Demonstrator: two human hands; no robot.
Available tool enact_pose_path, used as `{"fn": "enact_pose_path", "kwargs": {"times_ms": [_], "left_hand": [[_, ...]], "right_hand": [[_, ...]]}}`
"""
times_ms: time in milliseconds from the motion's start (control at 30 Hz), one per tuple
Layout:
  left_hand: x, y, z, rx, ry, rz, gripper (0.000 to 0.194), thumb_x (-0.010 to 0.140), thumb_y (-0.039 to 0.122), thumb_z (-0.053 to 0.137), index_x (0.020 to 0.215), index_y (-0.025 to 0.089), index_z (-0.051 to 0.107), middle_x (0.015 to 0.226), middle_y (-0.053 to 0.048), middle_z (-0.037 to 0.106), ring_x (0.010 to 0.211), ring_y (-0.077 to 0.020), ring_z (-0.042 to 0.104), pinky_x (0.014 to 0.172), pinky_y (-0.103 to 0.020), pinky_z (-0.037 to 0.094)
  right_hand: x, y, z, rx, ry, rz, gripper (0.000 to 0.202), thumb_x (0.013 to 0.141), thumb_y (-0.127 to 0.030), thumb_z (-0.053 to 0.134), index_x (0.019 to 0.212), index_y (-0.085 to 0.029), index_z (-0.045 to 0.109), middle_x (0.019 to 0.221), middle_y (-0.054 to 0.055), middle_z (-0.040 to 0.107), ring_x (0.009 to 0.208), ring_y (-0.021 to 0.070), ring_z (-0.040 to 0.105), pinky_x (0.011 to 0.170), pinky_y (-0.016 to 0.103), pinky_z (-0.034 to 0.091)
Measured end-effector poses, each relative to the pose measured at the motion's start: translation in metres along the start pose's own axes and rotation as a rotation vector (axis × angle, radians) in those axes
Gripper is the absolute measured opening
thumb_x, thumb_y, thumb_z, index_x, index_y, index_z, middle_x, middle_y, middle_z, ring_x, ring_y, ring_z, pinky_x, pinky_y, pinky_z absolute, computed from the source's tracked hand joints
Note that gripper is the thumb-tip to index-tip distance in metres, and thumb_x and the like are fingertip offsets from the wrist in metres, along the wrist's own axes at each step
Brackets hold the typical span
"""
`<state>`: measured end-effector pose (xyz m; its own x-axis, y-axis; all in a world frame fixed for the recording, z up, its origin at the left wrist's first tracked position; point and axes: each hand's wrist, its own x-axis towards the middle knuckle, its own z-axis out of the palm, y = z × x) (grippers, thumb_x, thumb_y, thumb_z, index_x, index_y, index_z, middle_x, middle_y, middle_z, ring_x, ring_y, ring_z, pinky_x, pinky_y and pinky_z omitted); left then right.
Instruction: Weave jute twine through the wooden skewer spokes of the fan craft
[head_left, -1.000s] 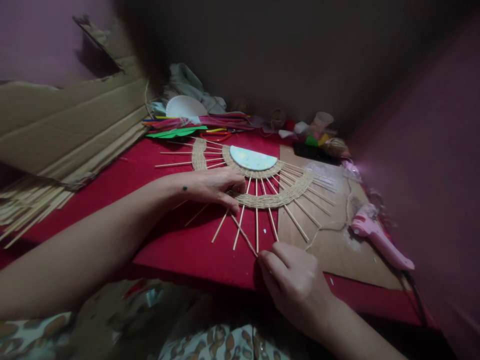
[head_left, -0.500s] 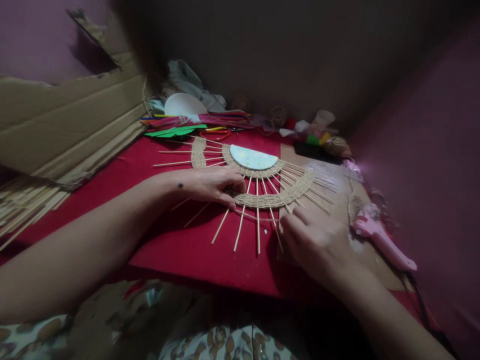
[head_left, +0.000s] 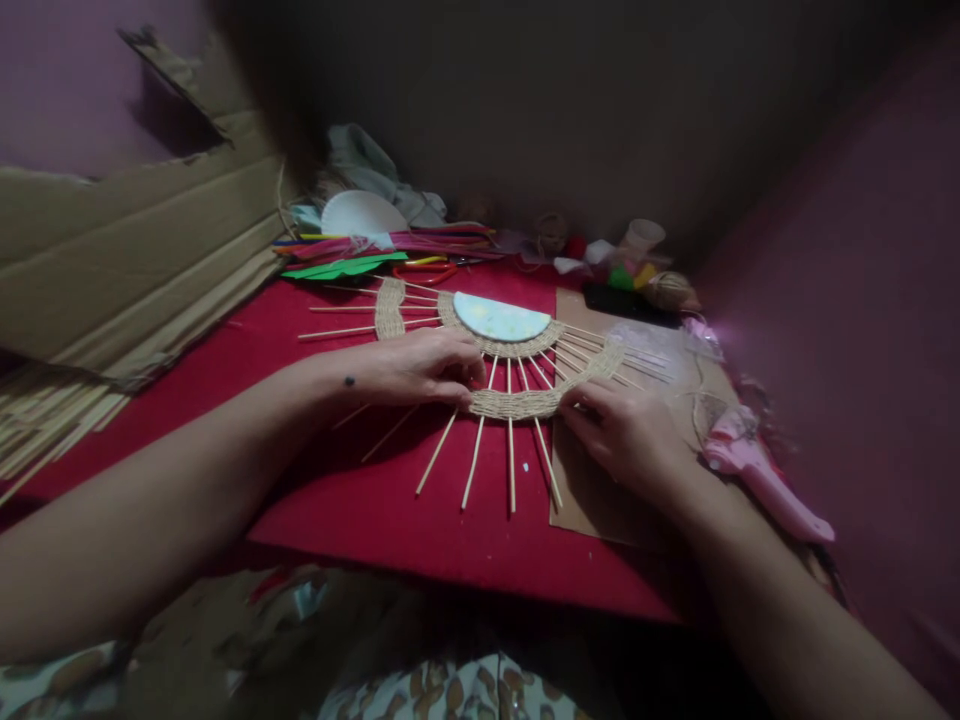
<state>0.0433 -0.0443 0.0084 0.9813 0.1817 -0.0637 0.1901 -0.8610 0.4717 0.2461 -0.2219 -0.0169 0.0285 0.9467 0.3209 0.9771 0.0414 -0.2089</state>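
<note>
A half-round woven piece (head_left: 517, 404) lies on the red cloth, its thin sticks fanning outward through two bands of twisted cord. A pale blue half disc (head_left: 501, 316) sits at its centre. My left hand (head_left: 431, 366) pinches the outer woven band at its left front, thumb at the edge and fingers curled over it. My right hand (head_left: 626, 425) has its fingertips closed on the same band, front right. The loose cord end cannot be made out between the hands.
A pink glue gun (head_left: 769, 480) rests at the right on a cardboard sheet (head_left: 592, 500). Red-handled scissors (head_left: 425, 272), green sheets (head_left: 345, 267) and a dark flat object (head_left: 634, 303) lie behind. Large cardboard (head_left: 135, 240) and many loose sticks (head_left: 52, 430) are at the left.
My right hand has moved up and slightly outward, from below the band onto it. The cord strand that stretched between my hands no longer shows. My left hand stays at the band.
</note>
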Motion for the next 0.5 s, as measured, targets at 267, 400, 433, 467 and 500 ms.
{"fn": "enact_pose_path", "kwargs": {"times_ms": [267, 400, 433, 467, 500], "left_hand": [[0.024, 0.031, 0.015, 0.165, 0.116, 0.054, 0.026, 0.088, 0.035, 0.053, 0.104, 0.016, 0.058, 0.102, -0.010, 0.056, 0.093, -0.0213, 0.050, 0.079, -0.031, 0.038], [0.044, 0.041, 0.018, 0.161, 0.023, -0.001, 0.031, 0.084, 0.039, 0.056, 0.104, 0.016, 0.056, 0.094, -0.008, 0.060, 0.083, -0.0198, 0.052, 0.069, -0.029, 0.037], [0.048, 0.041, 0.019, 0.146, 0.010, -0.015, 0.031, 0.084, 0.040, 0.056, 0.105, 0.017, 0.056, 0.091, -0.007, 0.061, 0.079, -0.0187, 0.053, 0.066, -0.028, 0.036], [0.051, 0.041, 0.020, 0.136, 0.003, -0.029, 0.032, 0.083, 0.040, 0.057, 0.105, 0.017, 0.055, 0.088, -0.007, 0.062, 0.076, -0.0178, 0.053, 0.063, -0.027, 0.035], [0.053, 0.040, 0.022, 0.136, 0.007, -0.047, 0.033, 0.082, 0.041, 0.057, 0.105, 0.017, 0.055, 0.087, -0.006, 0.062, 0.073, -0.0173, 0.053, 0.062, -0.027, 0.034]], "right_hand": [[0.001, 0.001, -0.004, 0.069, -0.051, 0.012, 0.015, 0.085, -0.016, 0.051, 0.082, -0.018, 0.065, 0.078, 0.004, 0.066, 0.069, 0.0128, 0.057, 0.062, 0.025, 0.038], [0.000, 0.000, -0.005, 0.085, -0.062, 0.025, 0.016, 0.086, -0.017, 0.050, 0.082, -0.018, 0.066, 0.081, 0.004, 0.066, 0.072, 0.0127, 0.057, 0.064, 0.025, 0.038], [0.000, 0.001, -0.005, 0.084, -0.059, 0.032, 0.016, 0.086, -0.017, 0.050, 0.082, -0.018, 0.066, 0.081, 0.004, 0.066, 0.071, 0.0126, 0.057, 0.065, 0.025, 0.038], [0.000, 0.003, -0.004, 0.081, -0.054, 0.036, 0.016, 0.086, -0.017, 0.051, 0.082, -0.018, 0.066, 0.081, 0.004, 0.066, 0.071, 0.0125, 0.057, 0.065, 0.025, 0.038], [-0.001, 0.005, -0.005, 0.076, -0.047, 0.039, 0.015, 0.086, -0.017, 0.052, 0.082, -0.018, 0.067, 0.081, 0.004, 0.066, 0.071, 0.0127, 0.056, 0.065, 0.025, 0.038]]}}
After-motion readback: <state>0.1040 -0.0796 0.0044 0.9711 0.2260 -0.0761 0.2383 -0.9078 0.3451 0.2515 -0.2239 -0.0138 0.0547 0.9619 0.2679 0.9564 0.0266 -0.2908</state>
